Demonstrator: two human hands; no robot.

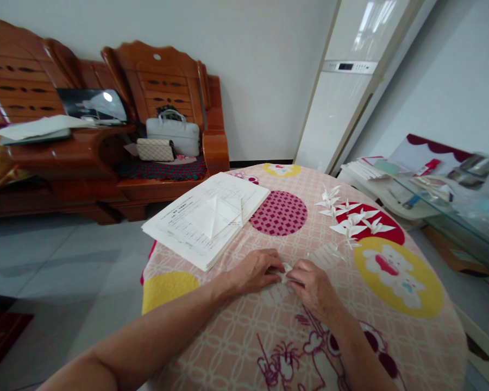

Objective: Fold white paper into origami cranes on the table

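My left hand (256, 270) and my right hand (314, 288) meet on a round table, fingers pinched from both sides on a small folded piece of white paper (286, 269) that lies on the pink patterned tablecloth (244, 336). Most of the paper is hidden by my fingers. Beyond my right hand, several finished white paper cranes (348, 217) lie in a cluster on the cloth. To the far left of my hands sits a stack of printed sheets (187, 228) with a folded white paper triangle (214, 216) on top.
A wooden bench (163, 87) with two handbags (171, 137) stands behind the table on the left. A tall white air conditioner (342, 81) fills the corner. A side table with papers and clutter (391, 179) is at the right. Grey tiled floor (57, 260) lies left.
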